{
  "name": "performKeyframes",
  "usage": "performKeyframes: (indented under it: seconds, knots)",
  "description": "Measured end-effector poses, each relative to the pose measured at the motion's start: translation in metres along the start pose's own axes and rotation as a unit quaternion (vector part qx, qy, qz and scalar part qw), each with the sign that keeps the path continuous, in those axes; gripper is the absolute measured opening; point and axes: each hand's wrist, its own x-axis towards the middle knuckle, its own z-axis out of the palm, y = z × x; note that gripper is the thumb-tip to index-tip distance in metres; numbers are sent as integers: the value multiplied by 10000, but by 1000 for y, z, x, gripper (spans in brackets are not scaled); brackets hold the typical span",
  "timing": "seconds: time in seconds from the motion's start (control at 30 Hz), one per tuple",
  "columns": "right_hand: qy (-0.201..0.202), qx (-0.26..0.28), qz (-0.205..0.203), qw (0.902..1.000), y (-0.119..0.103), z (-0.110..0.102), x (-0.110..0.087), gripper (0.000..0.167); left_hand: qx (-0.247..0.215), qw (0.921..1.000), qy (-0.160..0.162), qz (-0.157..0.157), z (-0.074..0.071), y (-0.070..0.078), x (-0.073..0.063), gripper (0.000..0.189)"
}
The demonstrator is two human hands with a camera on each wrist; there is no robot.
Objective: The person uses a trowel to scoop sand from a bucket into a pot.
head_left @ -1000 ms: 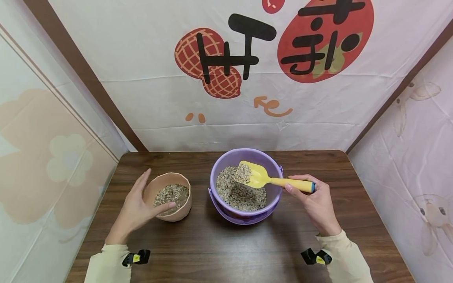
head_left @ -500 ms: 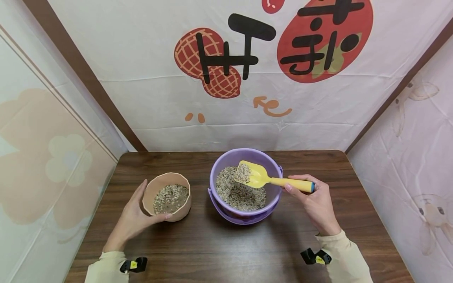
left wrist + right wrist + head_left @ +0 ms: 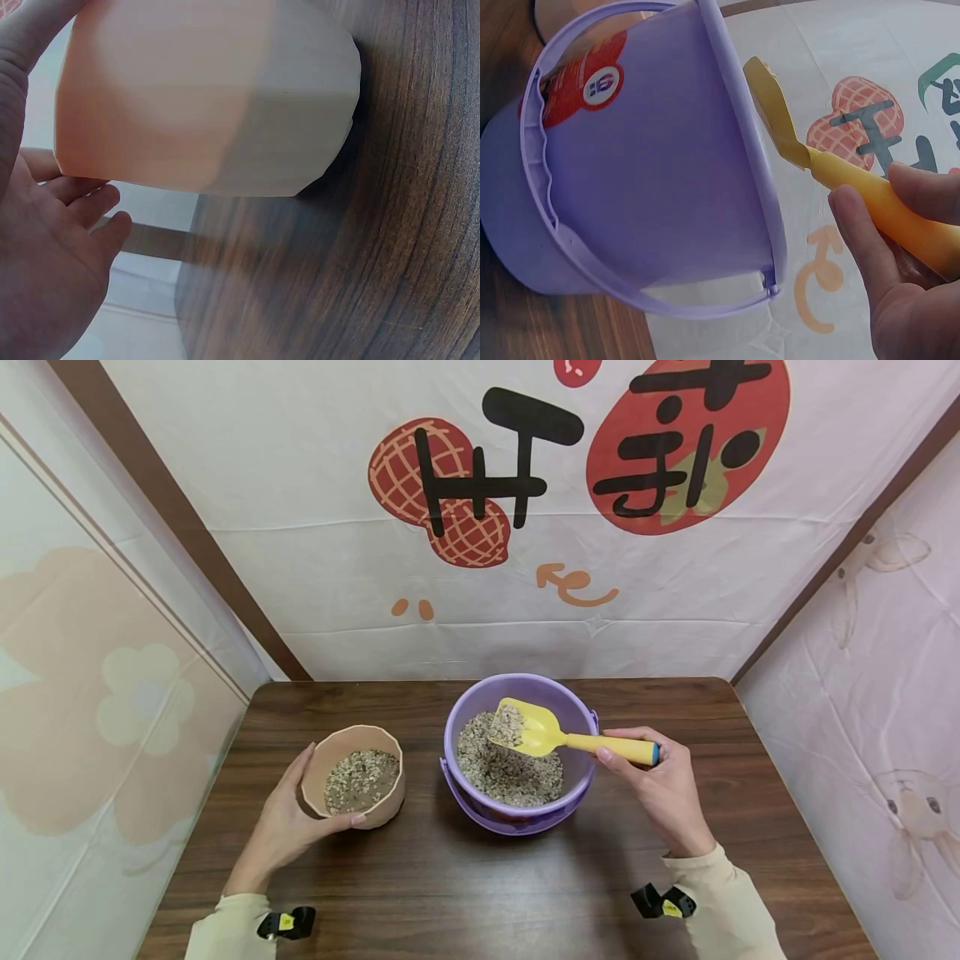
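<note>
A yellow toy shovel [image 3: 542, 731] carries a small heap of grit over the purple bucket [image 3: 459, 710]. My right hand [image 3: 663, 785] grips its handle between thumb and fingers, as the right wrist view also shows. Inside the bucket lies loose grey-brown gravel [image 3: 517, 781]. To the left, a peach-coloured pot [image 3: 386, 810] with a faceted rim stands on the table, with similar gravel [image 3: 363, 777] in it. My left hand [image 3: 281, 827] holds that pot, thumb along the near side and fingers at the left side; the left wrist view shows the pot wall [image 3: 187, 97] close up.
Both containers stand on a dark wooden table [image 3: 450, 893], a short gap between them. The bucket's handle [image 3: 600, 277] hangs down on its near side. A printed white cloth [image 3: 322, 568] rises behind the table's back edge, with more cloth at both sides.
My left hand has come down onto the pot, its thumb moving from above the opening to the near rim. The shovel has shifted slightly left over the bucket with my right hand.
</note>
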Motion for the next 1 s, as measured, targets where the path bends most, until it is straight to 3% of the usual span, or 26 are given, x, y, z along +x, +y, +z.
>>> performKeyframes:
  seconds: [0.2, 0.53, 0.77, 1.0]
  knots:
    - [-61, 159, -53, 9998, -3, 15, 1, 37, -75, 9999, -5, -104, 1, 0, 0, 133]
    - [-753, 1232, -211, 9893, -12, 62, 4, 31, -136, 9998, -19, -130, 1, 1, -1, 133]
    - [-806, 917, -231, 9922, -16, 100, 8, 26, -83, 9999, -38, -142, 1, 1, 0, 133]
    - [-837, 295, -632, 9940, -15, 132, 12, 23, -84, 9999, -49, -134, 1, 0, -1, 132]
